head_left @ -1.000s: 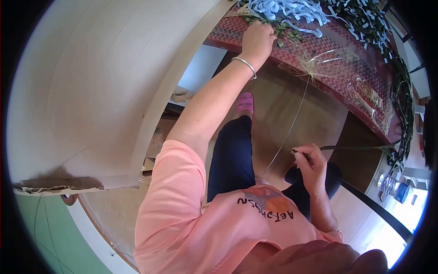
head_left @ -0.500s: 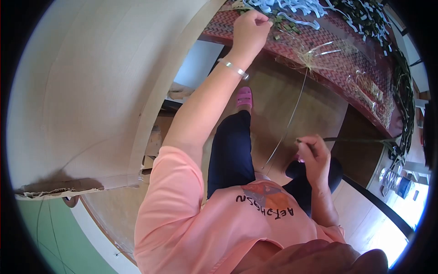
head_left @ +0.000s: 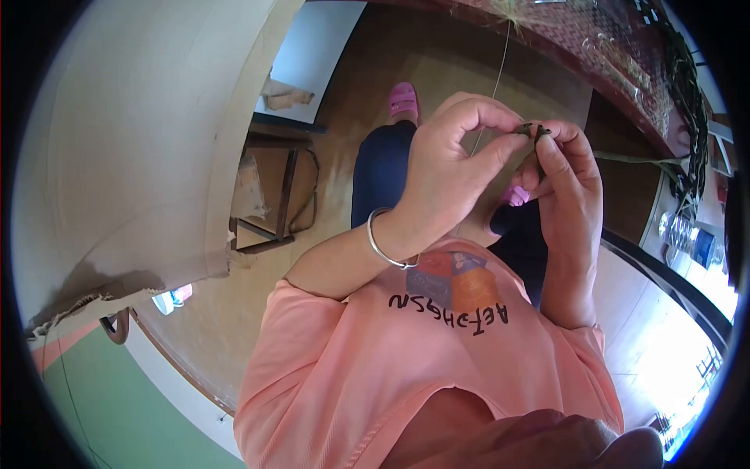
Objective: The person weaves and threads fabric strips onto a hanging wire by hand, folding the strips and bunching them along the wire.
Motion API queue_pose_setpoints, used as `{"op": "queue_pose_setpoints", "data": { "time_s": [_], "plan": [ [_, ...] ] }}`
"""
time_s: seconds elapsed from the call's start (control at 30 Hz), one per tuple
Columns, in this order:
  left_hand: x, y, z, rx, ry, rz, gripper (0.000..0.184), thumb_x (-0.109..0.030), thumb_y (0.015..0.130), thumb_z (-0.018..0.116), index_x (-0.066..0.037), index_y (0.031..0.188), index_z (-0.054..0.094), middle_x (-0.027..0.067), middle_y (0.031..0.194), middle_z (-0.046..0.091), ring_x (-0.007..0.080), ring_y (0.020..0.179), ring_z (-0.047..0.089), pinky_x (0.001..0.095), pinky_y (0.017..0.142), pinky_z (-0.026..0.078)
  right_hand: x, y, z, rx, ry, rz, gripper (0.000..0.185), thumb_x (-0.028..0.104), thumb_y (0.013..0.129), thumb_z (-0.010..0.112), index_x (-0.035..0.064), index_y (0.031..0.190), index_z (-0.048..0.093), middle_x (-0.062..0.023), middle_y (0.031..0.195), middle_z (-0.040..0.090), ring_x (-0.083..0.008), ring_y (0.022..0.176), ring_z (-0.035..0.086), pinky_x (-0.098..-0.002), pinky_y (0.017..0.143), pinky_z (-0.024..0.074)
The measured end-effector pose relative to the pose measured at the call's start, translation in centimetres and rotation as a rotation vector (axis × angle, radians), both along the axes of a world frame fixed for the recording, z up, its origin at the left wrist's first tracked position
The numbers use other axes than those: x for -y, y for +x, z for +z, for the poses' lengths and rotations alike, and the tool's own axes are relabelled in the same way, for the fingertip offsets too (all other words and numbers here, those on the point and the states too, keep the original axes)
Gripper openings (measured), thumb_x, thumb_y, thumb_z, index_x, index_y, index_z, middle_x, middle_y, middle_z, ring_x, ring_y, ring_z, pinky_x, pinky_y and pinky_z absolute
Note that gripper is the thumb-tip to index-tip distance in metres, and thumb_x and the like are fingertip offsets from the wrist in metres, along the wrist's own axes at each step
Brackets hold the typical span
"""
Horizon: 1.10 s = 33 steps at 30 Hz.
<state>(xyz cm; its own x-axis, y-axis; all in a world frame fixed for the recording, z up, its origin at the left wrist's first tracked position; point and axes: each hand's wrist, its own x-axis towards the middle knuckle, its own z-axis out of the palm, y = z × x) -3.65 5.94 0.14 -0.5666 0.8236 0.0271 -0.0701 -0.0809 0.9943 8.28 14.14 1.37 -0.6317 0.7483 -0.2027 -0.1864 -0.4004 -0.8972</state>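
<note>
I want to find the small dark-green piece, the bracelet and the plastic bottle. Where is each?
Small dark-green piece (head_left: 539, 132): head view, on its exposed middle.
Bracelet (head_left: 373, 238): head view, on its silvery band.
Plastic bottle (head_left: 686, 235): head view, on its clear side.

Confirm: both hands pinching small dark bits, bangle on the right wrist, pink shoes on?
Wrong wrist: the head view shows the bangle on the left one; the right is bare. The rest holds: left hand and right hand pinching small dark bits, pink shoes on.
</note>
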Motion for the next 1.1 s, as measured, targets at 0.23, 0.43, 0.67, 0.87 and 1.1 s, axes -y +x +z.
{"op": "queue_pose_setpoints", "data": {
  "time_s": [0.23, 0.43, 0.67, 0.87, 1.1],
  "plan": [
    [2.8, 2.4, 1.3, 0.066, -0.014, 0.008, 0.008, -0.004, 0.085, 0.060, -0.001, 0.092, 0.063, 0.0063, 0.087, 0.062, 0.0112, 0.081, 0.056, 0.0185, 0.077, 0.043, 1.7, 2.2, 0.5, 0.100, 0.090, 0.006, 0.013, 0.008, 0.090, 0.056, 0.0004, 0.100, 0.058, -0.0047, 0.079, 0.061, -0.0073, 0.057, 0.051, -0.0159, 0.054, 0.0417],
    [4.0, 1.7, 2.7, 0.337, -0.102, -0.168, 0.012, -0.008, 0.087, 0.059, 0.001, 0.094, 0.063, 0.0075, 0.089, 0.062, 0.0128, 0.083, 0.057, 0.0214, 0.080, 0.044, 3.2, 3.0, 1.6, 0.183, 0.254, 0.061, 0.013, 0.007, 0.089, 0.057, -0.0003, 0.100, 0.058, -0.0051, 0.080, 0.061, -0.0072, 0.056, 0.052, -0.0161, 0.054, 0.0421],
    [5.1, 2.0, 1.7, 0.683, 0.004, -0.132, 0.019, -0.011, 0.088, 0.057, 0.004, 0.100, 0.062, 0.0105, 0.095, 0.064, 0.0140, 0.086, 0.059, 0.0234, 0.081, 0.045, 4.0, 3.2, 1.7, 0.124, 0.153, -0.007, 0.014, 0.005, 0.088, 0.058, -0.0016, 0.100, 0.058, -0.0062, 0.079, 0.062, -0.0072, 0.057, 0.052, -0.0152, 0.054, 0.0422],
    [5.2, 2.7, 1.9, 0.731, 0.050, -0.114, 0.024, -0.013, 0.089, 0.056, 0.005, 0.104, 0.061, 0.0126, 0.100, 0.064, 0.0149, 0.087, 0.059, 0.0243, 0.082, 0.046, 5.5, 3.3, 1.5, 0.181, 0.180, 0.007, 0.015, 0.005, 0.087, 0.059, -0.0025, 0.100, 0.059, -0.0069, 0.078, 0.061, -0.0068, 0.057, 0.052, -0.0145, 0.054, 0.0421],
    [5.2, 3.0, 2.3, 0.810, 0.060, -0.154, 0.023, -0.013, 0.089, 0.055, 0.005, 0.104, 0.061, 0.0133, 0.102, 0.063, 0.0157, 0.088, 0.058, 0.0247, 0.084, 0.046, 5.6, 3.1, 1.2, 0.199, 0.187, -0.008, 0.015, 0.005, 0.086, 0.060, -0.0029, 0.099, 0.059, -0.0070, 0.078, 0.061, -0.0060, 0.057, 0.052, -0.0144, 0.054, 0.0423]
  ]
}}
